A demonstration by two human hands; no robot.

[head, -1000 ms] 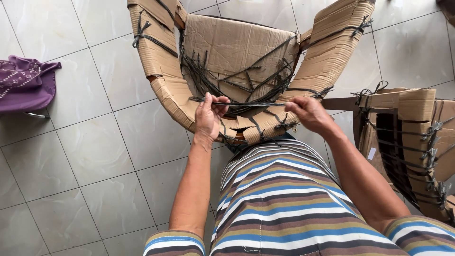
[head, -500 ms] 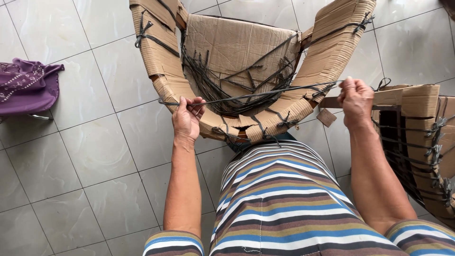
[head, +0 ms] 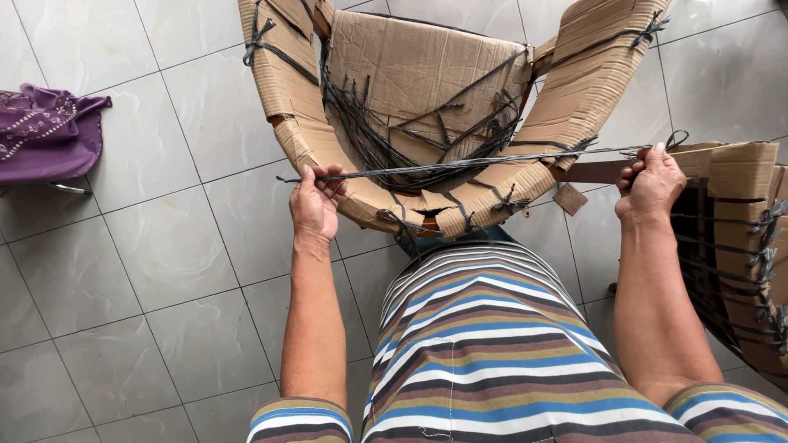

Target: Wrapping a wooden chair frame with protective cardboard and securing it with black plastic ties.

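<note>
A chair wrapped in brown cardboard (head: 427, 74) stands on the tiled floor in front of me, bound with dark plastic straps. A bundle of those dark straps (head: 476, 162) is stretched taut across its front edge. My left hand (head: 316, 201) grips the left end of the bundle, near the chair's front left corner. My right hand (head: 651, 184) grips the right end, over the arm of a second cardboard-wrapped chair (head: 739, 238) at the right. My striped shirt fills the lower middle.
Loose dark straps (head: 386, 131) lie tangled on the first chair's seat. A small brown tag (head: 569, 198) hangs below its front right edge. A purple cloth (head: 45, 135) sits on a stool at the far left. Grey floor tiles (head: 164, 262) surround everything.
My hands have moved apart, from close together at the chair's front edge to wide left and right. The strap bundle is now pulled out long and straight between them.
</note>
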